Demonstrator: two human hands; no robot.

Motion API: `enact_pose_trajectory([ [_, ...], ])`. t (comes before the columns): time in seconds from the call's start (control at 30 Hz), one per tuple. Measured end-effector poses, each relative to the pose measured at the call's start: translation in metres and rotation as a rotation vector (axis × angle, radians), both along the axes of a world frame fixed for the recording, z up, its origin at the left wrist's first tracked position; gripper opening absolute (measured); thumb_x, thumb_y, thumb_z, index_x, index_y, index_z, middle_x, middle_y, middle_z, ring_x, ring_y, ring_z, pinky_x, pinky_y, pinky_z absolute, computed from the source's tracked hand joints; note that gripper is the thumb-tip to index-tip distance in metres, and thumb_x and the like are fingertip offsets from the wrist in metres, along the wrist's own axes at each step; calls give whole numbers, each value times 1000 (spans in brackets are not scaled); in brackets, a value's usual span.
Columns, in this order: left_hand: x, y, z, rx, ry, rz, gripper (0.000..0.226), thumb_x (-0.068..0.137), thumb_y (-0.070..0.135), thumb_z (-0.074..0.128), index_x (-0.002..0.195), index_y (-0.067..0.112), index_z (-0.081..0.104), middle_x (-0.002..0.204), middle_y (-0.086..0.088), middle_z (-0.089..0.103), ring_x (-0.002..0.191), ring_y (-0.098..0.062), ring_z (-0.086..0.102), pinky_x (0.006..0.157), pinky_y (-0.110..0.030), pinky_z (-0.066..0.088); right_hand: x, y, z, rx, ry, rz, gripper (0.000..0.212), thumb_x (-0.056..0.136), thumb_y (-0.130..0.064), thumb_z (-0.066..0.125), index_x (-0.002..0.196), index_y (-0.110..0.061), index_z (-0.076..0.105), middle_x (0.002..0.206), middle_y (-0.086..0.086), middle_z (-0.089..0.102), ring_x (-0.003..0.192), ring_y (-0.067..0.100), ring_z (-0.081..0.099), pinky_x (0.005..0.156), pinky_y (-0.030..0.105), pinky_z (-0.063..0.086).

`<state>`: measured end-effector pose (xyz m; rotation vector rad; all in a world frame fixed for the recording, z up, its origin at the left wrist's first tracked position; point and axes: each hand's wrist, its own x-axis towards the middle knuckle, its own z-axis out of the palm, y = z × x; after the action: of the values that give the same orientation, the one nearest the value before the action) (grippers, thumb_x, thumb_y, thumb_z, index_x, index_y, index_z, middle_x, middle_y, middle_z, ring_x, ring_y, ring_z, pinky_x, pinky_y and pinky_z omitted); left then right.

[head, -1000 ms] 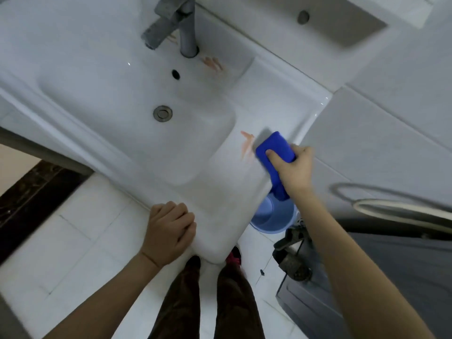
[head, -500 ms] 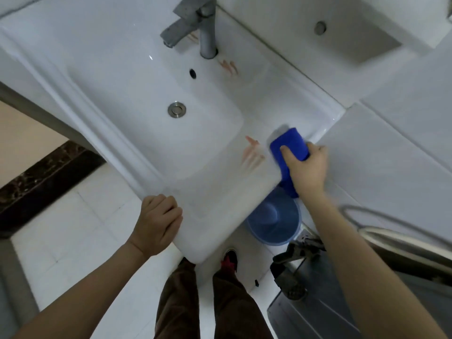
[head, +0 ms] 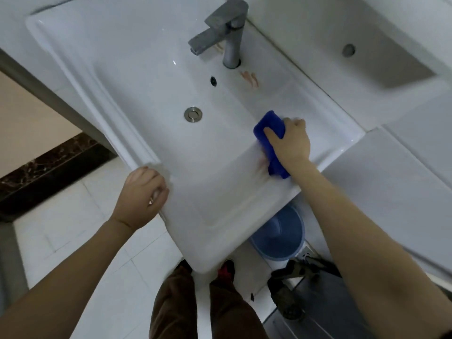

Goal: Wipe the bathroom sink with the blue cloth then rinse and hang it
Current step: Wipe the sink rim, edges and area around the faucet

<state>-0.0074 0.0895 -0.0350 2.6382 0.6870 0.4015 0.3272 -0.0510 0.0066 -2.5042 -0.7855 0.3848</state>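
The person is standing at a white sink point(head: 137, 77), looking straight down into it, and both bare forearms are reaching in from the bottom of the view. The right hand point(head: 289, 140) is pressing a folded blue cloth point(head: 267, 124) against the right side of the basin, where the inner slope is meeting the flat ledge. Its fingers are curling over the far edge of the cloth, and the thumb is lying across the top. One end of the cloth is sticking out towards the middle of the basin, while the other is showing below the wrist, close to the front edge. A faint pinkish smear point(head: 261, 165) is showing on the porcelain just beside that lower end. The left hand point(head: 141, 194) is sitting against the front left edge of the sink with its fingers curled. It is blurred, so I cannot tell whether it is gripping the rim or only resting against it. A grey faucet point(head: 220, 28) is standing at the back of the sink, with orange streaks point(head: 249, 78) just beside its base. A small dark overflow hole point(head: 213, 81) and a round metal drain point(head: 193, 114) are lying in the basin. A blue bucket point(head: 278, 236) is standing on the pale tiled floor point(head: 73, 228) under the right front corner of the sink. Brown trousers point(head: 176, 309) and a red and black shoe point(head: 226, 269) are showing below.
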Motion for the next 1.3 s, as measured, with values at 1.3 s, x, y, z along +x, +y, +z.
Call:
enact_pose_trajectory([
  [1.3, 1, 8, -28, 127, -158, -50, 21, 86, 15, 42, 74, 6, 56, 72, -5, 47, 74, -22, 34, 78, -31, 21, -29, 11, -20, -147, -96, -376, 51, 94, -47, 52, 125, -8, 46, 126, 15, 56, 103, 39, 60, 79, 40, 42],
])
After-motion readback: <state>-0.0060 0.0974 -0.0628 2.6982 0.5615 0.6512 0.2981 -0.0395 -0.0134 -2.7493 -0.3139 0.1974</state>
